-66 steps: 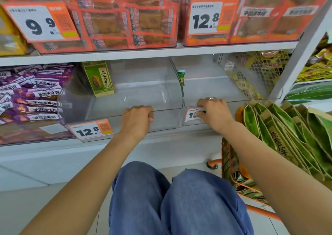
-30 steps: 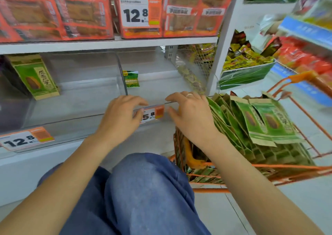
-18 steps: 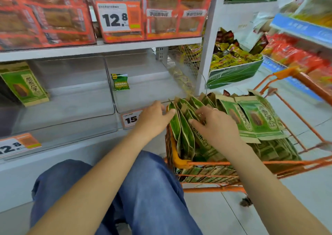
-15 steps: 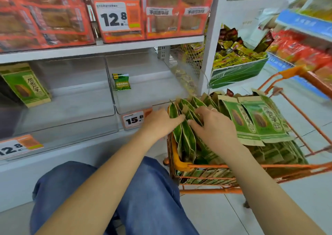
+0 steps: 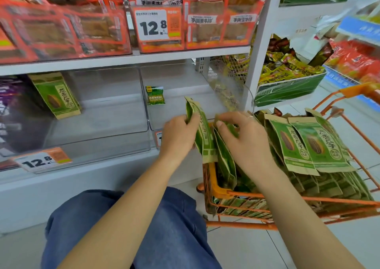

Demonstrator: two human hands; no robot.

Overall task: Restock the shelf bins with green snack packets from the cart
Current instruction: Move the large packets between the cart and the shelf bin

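Left hand (image 5: 178, 137) grips 1 green snack packet (image 5: 202, 132), lifted partly above the orange cart (image 5: 230, 194). Right hand (image 5: 244, 139) pinches another packet in the cart's stack (image 5: 304, 145). Clear shelf bins (image 5: 107, 112) just left.

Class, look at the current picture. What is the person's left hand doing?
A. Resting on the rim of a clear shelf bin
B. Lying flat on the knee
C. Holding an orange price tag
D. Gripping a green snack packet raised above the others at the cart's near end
D: the left hand has its fingers curled round a green snack packet that stands higher than the row in the orange cart.
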